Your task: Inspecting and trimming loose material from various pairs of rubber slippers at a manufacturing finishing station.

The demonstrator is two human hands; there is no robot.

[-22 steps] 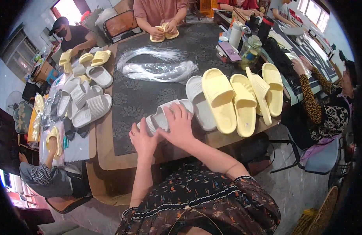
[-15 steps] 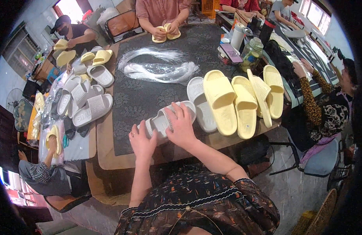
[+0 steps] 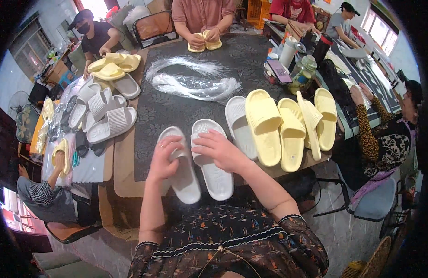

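Two light grey slide slippers lie side by side in front of me, toes away and heels past the table's near edge. Over the strap of the left grey slipper (image 3: 185, 183), my left hand (image 3: 164, 157) curls its fingers, the thumb at the inner side. Across the strap of the right grey slipper (image 3: 218, 183) rest the spread fingers of my right hand (image 3: 221, 150); its thumb is hidden. To the right stand another grey slipper (image 3: 236, 113), a large yellow slipper (image 3: 262, 118) and more yellow ones, one tipped on its side.
Clear plastic strands (image 3: 195, 85) lie on the dark patterned tablecloth (image 3: 151, 113). A heap of grey slippers (image 3: 109, 125) and yellow slippers sits at the left. Bottles, a glass jar (image 3: 304, 72) and a phone (image 3: 280, 71) stand far right. Across the table, a person's hands hold small yellow slippers (image 3: 204, 44).
The grey slippers under my hands have turned from lying crosswise to pointing away, now apart and nearer me. At the left, a person has set yellow slippers on the heap.
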